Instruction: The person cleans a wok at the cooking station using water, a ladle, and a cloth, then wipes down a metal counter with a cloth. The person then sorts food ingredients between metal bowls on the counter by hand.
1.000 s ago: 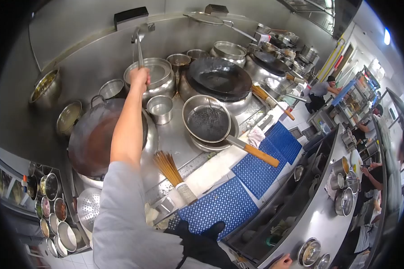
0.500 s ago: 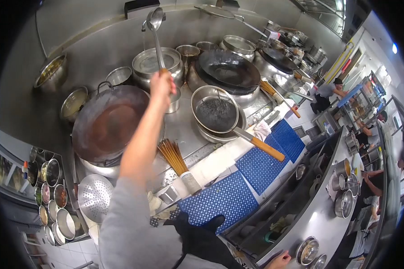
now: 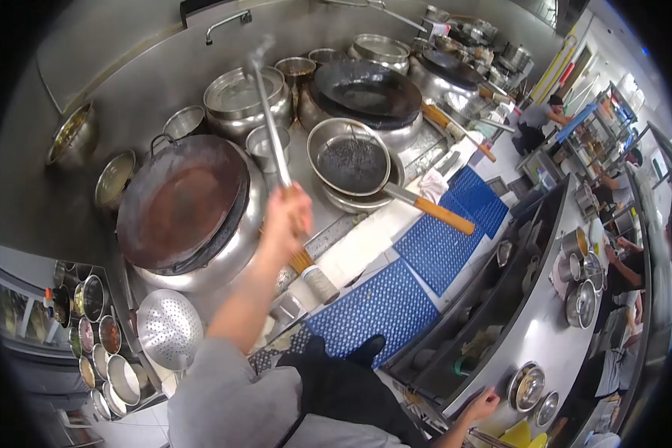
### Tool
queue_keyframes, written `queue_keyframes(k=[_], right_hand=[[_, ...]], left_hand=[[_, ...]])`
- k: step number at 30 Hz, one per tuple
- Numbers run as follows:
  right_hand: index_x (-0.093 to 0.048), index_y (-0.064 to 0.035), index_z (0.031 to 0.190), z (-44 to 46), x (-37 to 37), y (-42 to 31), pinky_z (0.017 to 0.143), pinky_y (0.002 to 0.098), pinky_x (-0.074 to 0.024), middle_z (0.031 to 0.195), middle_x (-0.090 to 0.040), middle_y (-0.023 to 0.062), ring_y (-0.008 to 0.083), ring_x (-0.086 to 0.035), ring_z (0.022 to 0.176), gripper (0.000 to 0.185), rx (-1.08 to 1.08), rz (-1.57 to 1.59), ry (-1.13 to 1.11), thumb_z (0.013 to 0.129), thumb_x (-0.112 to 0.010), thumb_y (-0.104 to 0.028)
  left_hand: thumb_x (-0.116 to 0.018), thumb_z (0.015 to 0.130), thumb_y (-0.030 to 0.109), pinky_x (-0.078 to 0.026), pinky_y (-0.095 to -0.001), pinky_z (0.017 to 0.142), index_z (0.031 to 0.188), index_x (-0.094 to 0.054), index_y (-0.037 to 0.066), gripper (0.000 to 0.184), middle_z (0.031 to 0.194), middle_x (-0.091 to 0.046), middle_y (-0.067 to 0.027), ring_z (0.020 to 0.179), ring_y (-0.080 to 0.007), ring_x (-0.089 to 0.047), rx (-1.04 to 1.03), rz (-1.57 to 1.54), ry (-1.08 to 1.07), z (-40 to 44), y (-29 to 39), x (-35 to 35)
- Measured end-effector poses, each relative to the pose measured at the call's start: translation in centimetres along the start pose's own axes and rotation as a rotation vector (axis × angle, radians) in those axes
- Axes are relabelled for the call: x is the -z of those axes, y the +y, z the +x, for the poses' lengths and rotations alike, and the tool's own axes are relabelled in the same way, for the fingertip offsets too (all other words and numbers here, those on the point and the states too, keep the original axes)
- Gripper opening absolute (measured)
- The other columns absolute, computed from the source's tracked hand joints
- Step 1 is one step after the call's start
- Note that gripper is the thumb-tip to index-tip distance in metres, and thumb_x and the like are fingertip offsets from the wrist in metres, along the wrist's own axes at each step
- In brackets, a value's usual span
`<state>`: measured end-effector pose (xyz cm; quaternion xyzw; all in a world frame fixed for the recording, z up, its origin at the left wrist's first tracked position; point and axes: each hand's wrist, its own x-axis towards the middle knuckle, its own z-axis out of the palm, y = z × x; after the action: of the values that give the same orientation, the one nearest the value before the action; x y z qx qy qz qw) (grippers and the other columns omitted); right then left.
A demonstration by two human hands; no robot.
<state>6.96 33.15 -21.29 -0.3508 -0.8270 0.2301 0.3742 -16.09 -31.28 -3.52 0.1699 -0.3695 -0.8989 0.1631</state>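
My left hand (image 3: 287,216) is closed around the handle of a long metal ladle (image 3: 271,119). The ladle points up and away, its bowl end smeared by motion above a lidded steel pot (image 3: 240,95). Left of my forearm sits a large wok (image 3: 183,205) with a reddish-brown inside. Below my left hand lies a bamboo brush (image 3: 319,285), partly covered by it. My right hand (image 3: 484,405), at lower right, has its fingers curled in and nothing visible in them; it is beside a steel bowl (image 3: 526,387) on the counter.
A wood-handled strainer (image 3: 440,214) rests over a pot to the right. A dark wok (image 3: 366,93) stands behind it. A perforated skimmer (image 3: 169,328) lies at lower left, near several ingredient bowls. Blue mats (image 3: 373,317) cover the floor. Co-workers stand beyond the counter (image 3: 534,336).
My left hand has come down and to the right with the ladle, away from the wall tap. My right hand shows more fully beside the bowls. The whole view has shifted slightly.
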Motion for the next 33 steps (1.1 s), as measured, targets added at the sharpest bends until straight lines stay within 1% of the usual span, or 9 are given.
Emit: queue_keyframes(k=[5, 12, 13, 14, 17, 23, 26, 29, 33], right_hand=[[-0.053, 0.0008, 0.074, 0.1, -0.2, 0.1, 0.065, 0.0395, -0.0433, 0.066, -0.053, 0.0117, 0.0251, -0.048, 0.065, 0.045, -0.018, 0.031, 0.002, 0.090, -0.064, -0.040], [-0.060, -0.0048, 0.083, -0.9, 0.0, -2.6, 0.060, 0.0279, -0.0420, 0.067, -0.053, -0.0011, 0.0096, -0.047, 0.065, 0.019, -0.240, 0.263, -0.006, 0.090, -0.065, -0.022], [-0.058, -0.0042, 0.079, -0.5, -1.4, 2.5, 0.058, 0.0294, -0.0404, 0.067, -0.052, -0.0011, 0.0106, -0.045, 0.064, 0.023, -0.119, 0.098, 0.036, 0.089, -0.065, -0.023], [-0.054, -0.0031, 0.073, -0.6, -0.7, 0.1, 0.056, 0.0318, -0.0386, 0.063, -0.049, 0.0006, 0.0119, -0.043, 0.062, 0.029, -0.034, 0.057, 0.115, 0.088, -0.065, -0.024], [-0.053, -0.0027, 0.069, -0.3, -0.5, -0.7, 0.055, 0.0345, -0.0392, 0.060, -0.049, 0.0065, 0.0138, -0.042, 0.060, 0.033, -0.091, 0.012, 0.102, 0.087, -0.066, -0.027], [-0.059, -0.0012, 0.071, -0.4, -0.1, -1.2, 0.061, 0.0419, -0.0445, 0.067, -0.059, 0.0162, 0.0282, -0.056, 0.061, 0.035, -0.153, 0.033, 0.131, 0.090, -0.064, -0.031], [-0.059, -0.0015, 0.073, -0.4, -0.4, 0.1, 0.060, 0.0384, -0.0455, 0.069, -0.060, 0.0137, 0.0240, -0.058, 0.062, 0.036, -0.263, 0.164, 0.103, 0.092, -0.062, -0.032], [-0.059, -0.0023, 0.083, 0.6, 0.2, -0.4, 0.053, 0.0315, -0.0459, 0.072, -0.062, 0.0105, 0.0175, -0.059, 0.059, 0.035, -0.599, 0.516, 0.099, 0.096, -0.058, -0.035], [-0.055, -0.0028, 0.102, 3.6, 1.8, -2.2, 0.046, 0.0246, -0.0460, 0.083, -0.064, 0.0094, 0.0134, -0.058, 0.057, 0.037, -0.893, 0.805, 0.150, 0.098, -0.053, -0.039]], left_hand=[[-0.057, 0.081, 0.002, -0.041, -0.0310, 0.033, 0.106, -0.040, 0.007, 0.031, 0.067, -0.049, -0.0075, 0.040, -0.0162, -0.047, 0.159, -0.062, 0.068, -12.2, -11.0, -2.1], [-0.056, 0.086, 0.014, -0.048, -0.0328, 0.046, 0.099, -0.048, 0.010, 0.016, 0.070, -0.050, -0.0039, 0.052, -0.0166, -0.053, 0.311, 0.094, 0.184, -15.3, -17.1, -1.0], [-0.055, 0.086, 0.013, -0.047, -0.0316, 0.048, 0.092, -0.050, 0.008, 0.009, 0.069, -0.049, -0.0024, 0.053, -0.0160, -0.051, 0.267, 0.169, 0.121, -15.3, -18.0, 0.0], [-0.055, 0.087, 0.013, -0.045, -0.0310, 0.047, 0.089, -0.050, 0.008, 0.008, 0.067, -0.047, -0.0018, 0.052, -0.0156, -0.049, 0.219, 0.234, 0.108, -15.1, -18.8, 0.5], [-0.055, 0.089, 0.013, -0.039, -0.0285, 0.045, 0.083, -0.048, 0.008, 0.011, 0.063, -0.044, -0.0004, 0.050, -0.0137, -0.044, 0.123, 0.355, 0.167, -13.8, -20.4, -0.3], [-0.059, 0.092, 0.016, -0.045, -0.0312, 0.055, 0.088, -0.047, 0.007, 0.015, 0.072, -0.047, -0.0032, 0.063, -0.0155, -0.049, 0.378, 0.376, 0.192, -10.4, -21.0, 0.9], [-0.059, 0.089, 0.012, -0.048, -0.0367, 0.070, 0.091, -0.047, 0.006, 0.013, 0.078, -0.050, -0.0059, 0.072, -0.0191, -0.052, 0.574, 0.433, 0.081, -9.3, -20.1, 0.8], [-0.060, 0.085, 0.009, -0.047, -0.0406, 0.080, 0.107, -0.052, 0.003, 0.024, 0.086, -0.052, -0.0082, 0.076, -0.0212, -0.054, 0.416, 0.513, -0.074, -8.1, -20.3, 2.2], [-0.062, 0.081, 0.006, -0.046, -0.0406, 0.090, 0.129, -0.053, 0.005, 0.048, 0.111, -0.056, -0.0131, 0.102, -0.0250, -0.056, 0.133, 1.058, -0.462, -10.2, -20.8, -0.3]])
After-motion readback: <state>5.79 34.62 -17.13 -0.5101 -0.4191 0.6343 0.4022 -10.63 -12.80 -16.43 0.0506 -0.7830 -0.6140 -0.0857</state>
